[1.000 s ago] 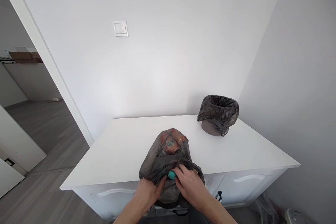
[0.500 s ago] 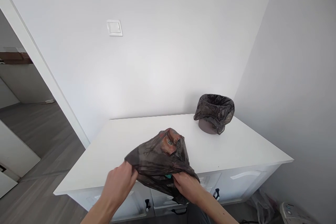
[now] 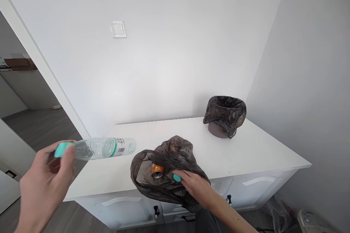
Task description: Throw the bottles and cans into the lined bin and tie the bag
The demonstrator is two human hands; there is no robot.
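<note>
My left hand (image 3: 47,180) pinches a clear plastic bottle (image 3: 95,148) by its teal cap (image 3: 63,149). The bottle lies sideways in the air over the left part of the white top, its base pointing right. My right hand (image 3: 194,185) reaches into the mouth of a dark translucent plastic bag (image 3: 175,158), its fingers closed against a second teal cap (image 3: 177,177); whatever lies below that cap is hidden by the bag. Inside the bag's open mouth an orange drink can (image 3: 157,171) shows its top end. The bag rests at the counter's front edge.
A small bin (image 3: 217,130) lined with a dark bag stands at the back right of the white cabinet top (image 3: 254,149). Black handles (image 3: 156,212) stick out from the cabinet front. Walls rise behind and right; a doorway opens at left.
My left hand has left the bag's rim and moved left, now holding a clear bottle. The bag's mouth has opened, showing the can. My right hand stays in the bag.
</note>
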